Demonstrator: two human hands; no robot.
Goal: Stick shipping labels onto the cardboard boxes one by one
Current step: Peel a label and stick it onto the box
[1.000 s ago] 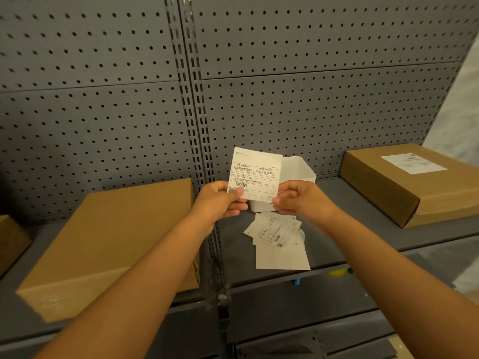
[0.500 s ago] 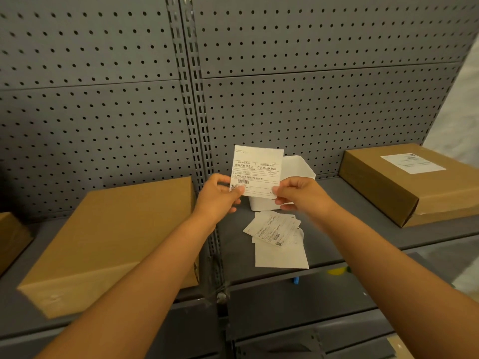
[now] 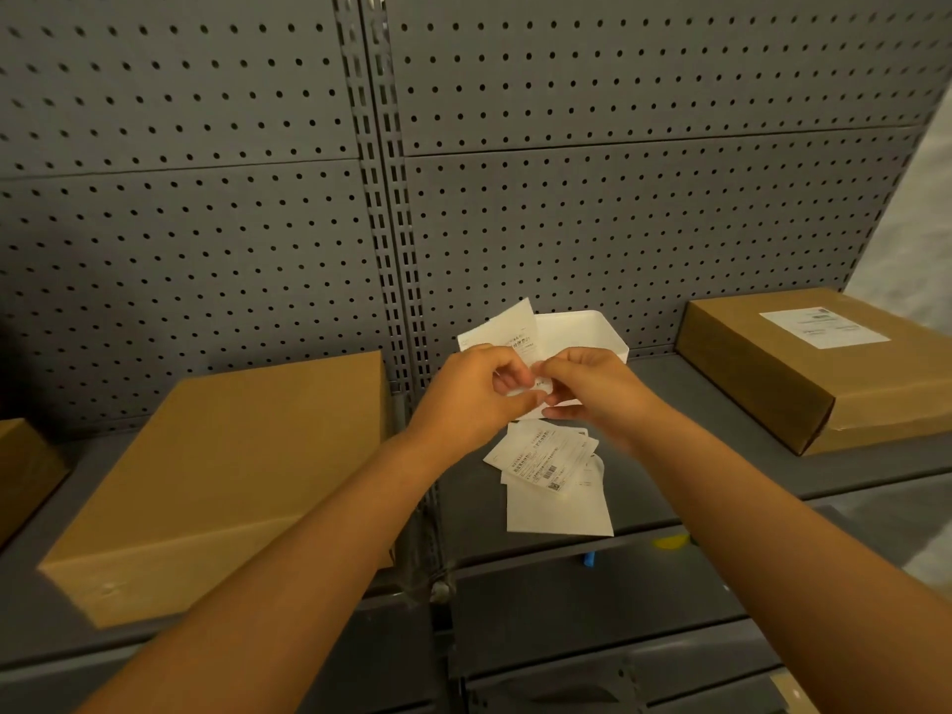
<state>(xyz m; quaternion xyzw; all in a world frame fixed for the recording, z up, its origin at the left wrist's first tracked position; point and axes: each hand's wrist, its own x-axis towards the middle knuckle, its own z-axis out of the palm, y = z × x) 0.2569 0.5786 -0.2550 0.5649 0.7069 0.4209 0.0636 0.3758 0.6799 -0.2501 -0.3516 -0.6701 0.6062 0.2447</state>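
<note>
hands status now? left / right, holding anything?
Left hand: closed, pinching the shipping label.
Right hand: closed, pinching the same shipping label at its lower edge.

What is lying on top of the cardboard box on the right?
A white shipping label lies flat on the top of the right cardboard box; its print is too small to read. Whatever is inside the box stays hidden, as it looks closed.

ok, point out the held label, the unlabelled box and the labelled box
held label [image 3: 507, 327], head view, upper printed face above the hands
unlabelled box [image 3: 247, 435], head view, bare top face
labelled box [image 3: 762, 353], head view, brown top face beside its label
</note>
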